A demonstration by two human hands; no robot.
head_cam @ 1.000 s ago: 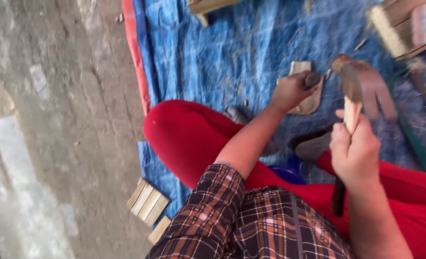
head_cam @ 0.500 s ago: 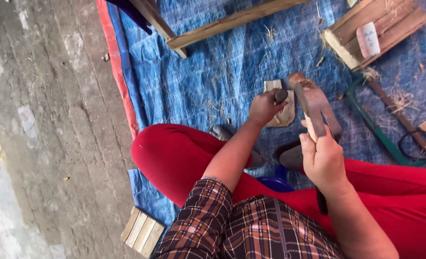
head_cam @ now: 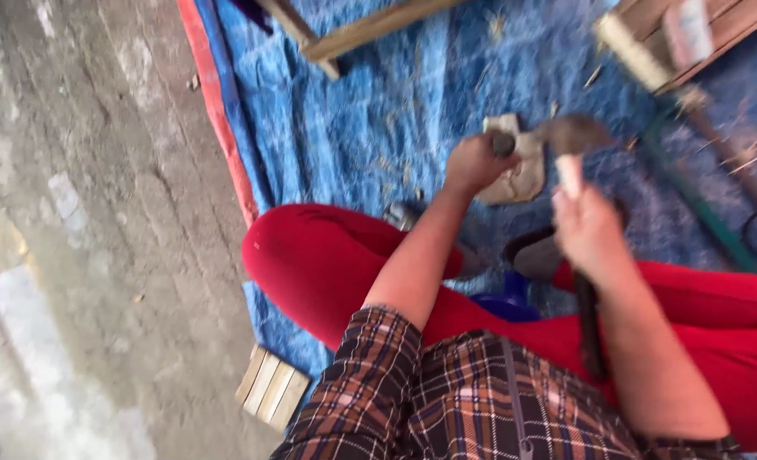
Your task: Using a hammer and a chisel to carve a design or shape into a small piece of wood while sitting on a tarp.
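My left hand (head_cam: 474, 162) is closed around a short dark tool whose tip rests on a pale wooden block (head_cam: 519, 166) lying on the blue tarp (head_cam: 378, 111). My right hand (head_cam: 587, 230) grips the handle of a mallet (head_cam: 570, 140), its brownish head blurred just right of the block. The handle's dark lower end runs down along my forearm. My legs in red trousers (head_cam: 327, 264) are folded under both arms.
A wooden beam (head_cam: 370, 30) crosses the tarp at the top. A wooden tray (head_cam: 736, 25) with a small container sits top right, with long-handled tools (head_cam: 719, 145) beside it. Small wooden slats (head_cam: 269, 388) lie by my knee. Bare concrete floor (head_cam: 80, 213) spreads left.
The view has shifted and blurred. The mallet in my right hand has moved a little relative to the block; my left hand stays on the block with its tool.
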